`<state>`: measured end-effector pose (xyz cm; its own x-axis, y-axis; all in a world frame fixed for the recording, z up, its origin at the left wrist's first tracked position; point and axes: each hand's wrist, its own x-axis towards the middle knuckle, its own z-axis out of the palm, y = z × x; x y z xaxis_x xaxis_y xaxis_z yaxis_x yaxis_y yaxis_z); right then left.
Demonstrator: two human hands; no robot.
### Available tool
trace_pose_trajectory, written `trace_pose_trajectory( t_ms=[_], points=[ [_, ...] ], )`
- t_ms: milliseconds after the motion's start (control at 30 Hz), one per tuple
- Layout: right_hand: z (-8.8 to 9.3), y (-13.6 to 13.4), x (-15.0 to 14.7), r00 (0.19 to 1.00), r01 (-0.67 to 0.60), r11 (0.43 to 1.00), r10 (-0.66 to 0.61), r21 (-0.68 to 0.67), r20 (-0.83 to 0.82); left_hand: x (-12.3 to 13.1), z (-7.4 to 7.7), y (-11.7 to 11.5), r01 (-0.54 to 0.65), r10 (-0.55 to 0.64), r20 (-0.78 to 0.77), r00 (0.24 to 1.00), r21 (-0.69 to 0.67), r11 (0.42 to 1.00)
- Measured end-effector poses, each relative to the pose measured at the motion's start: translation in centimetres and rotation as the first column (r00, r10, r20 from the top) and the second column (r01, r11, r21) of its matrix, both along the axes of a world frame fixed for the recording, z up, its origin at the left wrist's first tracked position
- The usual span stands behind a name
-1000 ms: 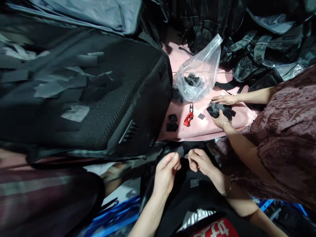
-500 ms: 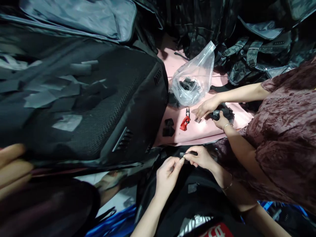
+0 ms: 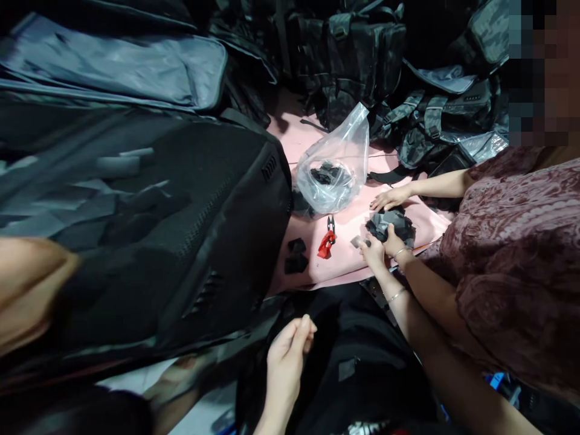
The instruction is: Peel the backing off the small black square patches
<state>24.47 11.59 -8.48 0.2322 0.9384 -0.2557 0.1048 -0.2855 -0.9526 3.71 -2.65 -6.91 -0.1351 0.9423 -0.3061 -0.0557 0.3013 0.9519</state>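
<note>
My left hand [image 3: 290,347] is closed in a pinch above my black-clothed lap; whatever lies between its fingertips is hidden. My right hand [image 3: 374,254], with a bracelet at the wrist, reaches over the pink surface with fingers closed around a small dark piece [image 3: 367,242]. Beside its fingertips shows a small grey piece [image 3: 356,241] of sheet material. A pile of black and grey cut pieces [image 3: 385,222] lies just beyond my right hand. A co-worker's two hands rest at that pile, one at its far edge [image 3: 390,197] and one at its near side [image 3: 394,244].
Red-handled thread snips [image 3: 327,238] lie on the pink surface [image 3: 339,269], with black pieces [image 3: 296,257] to their left. A clear plastic bag [image 3: 333,187] holds dark scraps. Left stands a large black bag [image 3: 194,199] with grey scraps on top. Another person's hand [image 3: 34,290] is at far left.
My hands have parted: the right moved forward to the pile, the left stayed low near my lap. The co-worker's far hand shifted back to the pile's edge. The view has shifted.
</note>
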Motion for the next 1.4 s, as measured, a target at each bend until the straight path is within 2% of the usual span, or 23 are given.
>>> trace_pose_trajectory(
  t_ms=[100,167,267,333,367,400,500,567,633,733,833,933,1000,1067,1133,1200,1300,1400],
  points=[
    [0.0,-0.4,-0.5,0.995,0.071,0.997,-0.071,-0.006,-0.065,-0.2,-0.3,0.0,-0.031,0.033,0.072,0.997,-0.03,0.999],
    [0.0,-1.5,-0.9,0.991,0.072,0.997,-0.074,-0.024,-0.114,-0.1,-0.5,0.1,-0.037,0.042,0.111,0.993,-0.044,0.998],
    [0.4,-3.9,-1.5,0.942,-0.081,0.993,0.049,-0.082,-0.333,0.3,-0.4,0.4,-0.011,0.013,0.111,0.994,-0.021,1.0],
    [1.1,-5.8,-2.1,0.826,-0.228,0.969,0.143,-0.093,-0.545,0.9,-0.1,0.6,0.018,-0.019,0.077,0.997,0.013,1.0],
    [1.5,-6.7,-2.4,0.774,-0.275,0.958,0.168,-0.084,-0.61,1.2,0.2,0.8,0.031,-0.032,0.055,0.998,0.031,0.999],
    [2.0,-7.5,-2.9,0.756,-0.295,0.953,0.183,-0.077,-0.629,1.5,0.5,0.9,0.041,-0.042,0.03,0.999,0.048,0.998],
    [3.1,-9.6,-4.2,0.861,-0.286,0.956,0.223,-0.071,-0.457,2.2,1.3,1.2,0.062,-0.059,-0.047,0.997,0.077,0.995],
    [3.5,-10.5,-4.9,0.902,-0.317,0.945,0.274,-0.08,-0.335,2.5,1.6,1.3,0.074,-0.065,-0.091,0.994,0.094,0.993],
    [3.7,-11.1,-5.3,0.889,-0.381,0.92,0.34,-0.086,-0.307,2.5,1.6,1.1,0.073,-0.056,-0.128,0.99,0.137,0.988],
    [3.8,-11.5,-5.4,0.846,-0.447,0.892,0.4,-0.06,-0.353,2.3,1.5,0.7,0.052,-0.023,-0.147,0.989,0.195,0.979],
    [4.0,-11.5,-5.3,0.836,-0.452,0.891,0.404,-0.048,-0.37,2.2,1.6,0.4,0.007,0.013,-0.122,0.992,0.161,0.987],
    [4.4,-11.5,-5.2,0.871,-0.436,0.898,0.404,-0.063,-0.28,2.3,1.7,0.4,-0.037,0.041,-0.037,0.998,0.108,0.993],
    [4.6,-11.6,-5.0,0.878,-0.432,0.9,0.402,-0.067,-0.26,2.1,1.7,0.6,-0.086,0.079,0.153,0.985,0.038,0.996],
    [4.5,-11.5,-4.7,0.864,-0.413,0.906,0.36,-0.088,-0.352,1.6,1.7,1.0,-0.173,0.181,0.36,0.915,-0.055,0.983],
    [3.7,-10.7,-4.4,0.852,-0.371,0.919,0.28,-0.134,-0.442,0.8,1.7,1.3,-0.252,0.276,0.461,0.843,-0.116,0.961],
    [2.5,-9.0,-4.1,0.88,-0.286,0.947,0.198,-0.147,-0.432,0.0,1.6,1.3,-0.278,0.31,0.476,0.823,-0.138,0.951],
    [0.1,-4.8,-3.6,0.953,-0.046,0.996,0.02,-0.08,-0.302,-0.3,1.3,1.1,-0.257,0.311,0.465,0.829,-0.178,0.95],
    [-1.6,-0.7,-2.7,0.972,0.132,0.988,-0.145,-0.078,-0.187,-0.2,1.0,0.6,-0.217,0.285,0.444,0.849,-0.197,0.956]
  ],
)
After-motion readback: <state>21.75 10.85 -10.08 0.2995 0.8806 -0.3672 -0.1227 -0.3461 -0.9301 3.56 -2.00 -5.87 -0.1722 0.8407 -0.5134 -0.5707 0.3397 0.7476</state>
